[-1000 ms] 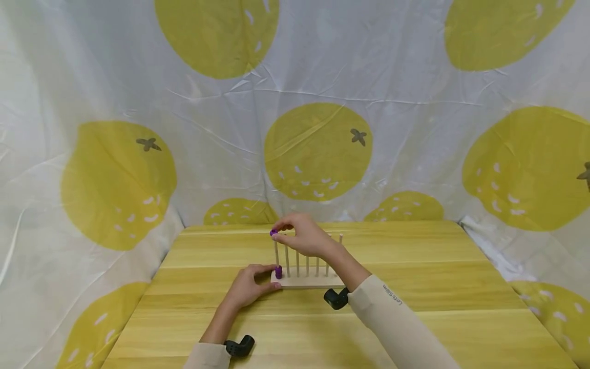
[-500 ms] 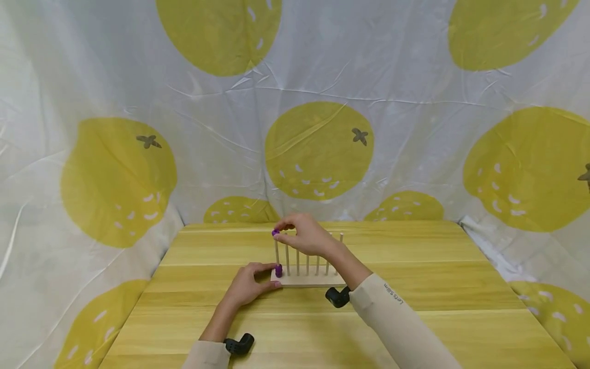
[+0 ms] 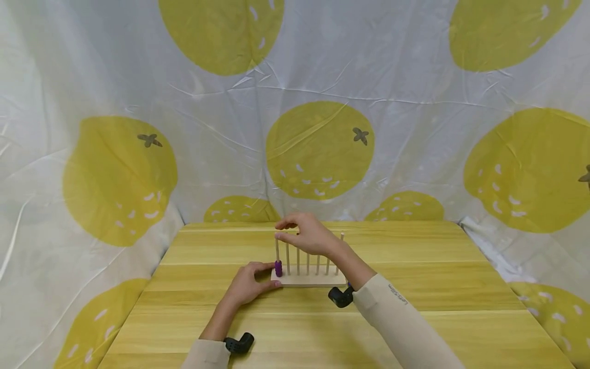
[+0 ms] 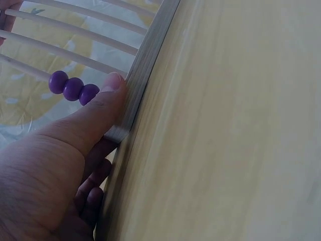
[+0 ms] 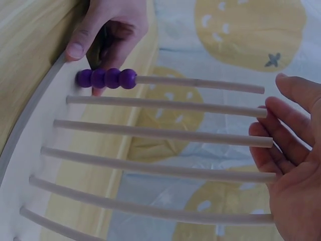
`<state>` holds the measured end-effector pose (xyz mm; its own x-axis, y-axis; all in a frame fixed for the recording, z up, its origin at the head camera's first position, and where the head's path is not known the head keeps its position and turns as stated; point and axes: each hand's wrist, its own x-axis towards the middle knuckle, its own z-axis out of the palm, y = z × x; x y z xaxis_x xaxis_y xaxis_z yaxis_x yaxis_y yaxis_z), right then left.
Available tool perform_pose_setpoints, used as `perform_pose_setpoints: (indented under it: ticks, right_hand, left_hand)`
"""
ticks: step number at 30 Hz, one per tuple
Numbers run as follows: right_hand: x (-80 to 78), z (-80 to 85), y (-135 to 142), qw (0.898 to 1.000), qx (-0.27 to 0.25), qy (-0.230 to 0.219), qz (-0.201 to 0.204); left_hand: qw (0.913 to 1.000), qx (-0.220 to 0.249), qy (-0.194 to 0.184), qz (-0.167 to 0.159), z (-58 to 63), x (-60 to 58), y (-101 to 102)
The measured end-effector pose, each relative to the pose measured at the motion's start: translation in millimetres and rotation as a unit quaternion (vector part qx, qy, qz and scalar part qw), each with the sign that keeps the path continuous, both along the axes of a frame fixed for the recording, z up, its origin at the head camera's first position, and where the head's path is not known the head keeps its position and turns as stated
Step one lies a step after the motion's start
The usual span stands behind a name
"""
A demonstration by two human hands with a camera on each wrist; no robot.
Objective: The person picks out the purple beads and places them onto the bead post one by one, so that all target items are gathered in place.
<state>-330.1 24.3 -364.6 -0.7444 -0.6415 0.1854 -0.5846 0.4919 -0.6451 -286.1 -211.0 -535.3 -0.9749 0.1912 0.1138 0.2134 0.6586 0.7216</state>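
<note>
A pale wooden peg stand (image 3: 309, 281) has a flat base with a row of upright rods. Several purple beads (image 5: 113, 79) sit stacked low on its leftmost rod (image 5: 200, 84). My left hand (image 3: 246, 287) grips the left end of the base, thumb on the near side and fingers round behind. Part of the lowest bead is hidden by that thumb in the left wrist view. Up at the rod tops is my right hand (image 3: 311, 237), its fingers spread and holding nothing, with thumb and index finger beside the tip of the beaded rod.
The stand rests on a yellow wood-grain table (image 3: 415, 277). Behind it hangs a pale cloth (image 3: 221, 154) printed with large yellow fruit. The other rods (image 5: 165, 132) carry no beads.
A purple bead pinched by my right hand at the rod's top has been let go and dropped onto the stack below. The right fingers have parted; my left hand stays put.
</note>
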Motion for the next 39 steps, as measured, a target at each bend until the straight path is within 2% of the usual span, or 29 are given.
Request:
perform_pose_setpoints:
  ticks: [8,18,28,33,39]
  right_hand:
    - [3.7,4.7,13,1.000,-0.029,-0.002,-0.001]
    - [4.8,3.3,40,0.998,-0.050,0.000,-0.026]
    - [11.9,7.9,77,0.996,-0.061,0.013,-0.066]
    - [14.4,6.4,99,0.994,-0.067,0.005,-0.084]
    - [18.4,0.8,127,0.991,-0.075,0.018,-0.110]
  left_hand:
    - [1.0000,0.000,-0.007,0.005,0.7,0.1,1]
    - [0.9999,-0.001,-0.007,0.015,1.0,1.3,0]
    - [0.9998,-0.001,-0.010,0.016,1.1,2.4,1]
    - [0.9998,0.000,-0.007,0.016,1.3,2.7,1]
    - [0.9999,0.001,-0.005,0.014,2.3,2.7,2]
